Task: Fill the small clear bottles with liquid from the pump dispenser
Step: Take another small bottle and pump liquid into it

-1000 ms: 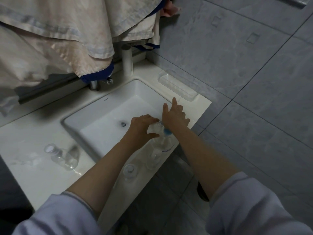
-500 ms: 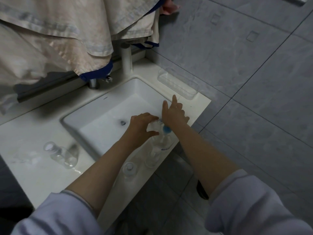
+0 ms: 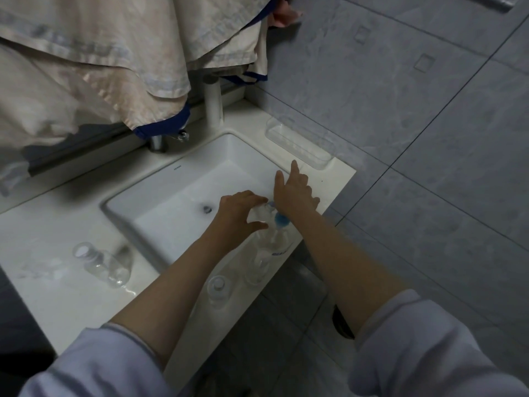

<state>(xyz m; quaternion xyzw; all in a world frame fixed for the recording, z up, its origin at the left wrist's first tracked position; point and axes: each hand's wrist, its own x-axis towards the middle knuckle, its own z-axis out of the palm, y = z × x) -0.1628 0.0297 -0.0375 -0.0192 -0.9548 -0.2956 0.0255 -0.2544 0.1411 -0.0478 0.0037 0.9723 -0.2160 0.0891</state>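
- Over the front right corner of the glossy white counter (image 3: 43,239), your two hands sit close together, right by the pump bottle (image 3: 273,239).
- Your left hand (image 3: 239,212) is curled round a small clear bottle (image 3: 259,214), holding it just beside the pump's blue top (image 3: 282,219). It's blurry there, so I can't tell which way that little bottle's mouth faces.
- Your right hand (image 3: 294,191) is flat on top of the pump head, fingers straight and spread, pointing off toward the back wall.
- The pump bottle is see-through plastic and round, standing with its long axis up and down at the counter's front edge, blue lettering low on its side.
- Two more small clear bottles stand upright along that front edge: one (image 3: 256,270) just in front of the pump bottle, another (image 3: 219,290) a bit nearer you, with a round neck on top.
- A fourth clear bottle (image 3: 100,263) lies on its side left of the sink, well apart from the rest, pale round end aimed up-left and long axis running diagonally.
- The sink (image 3: 160,181) is a smooth white rectangle with a dark drain.
- A clear plastic tray (image 3: 300,146) sits at the back right.
- Creased beige cloth with a blue hem (image 3: 100,67) hangs over the back.
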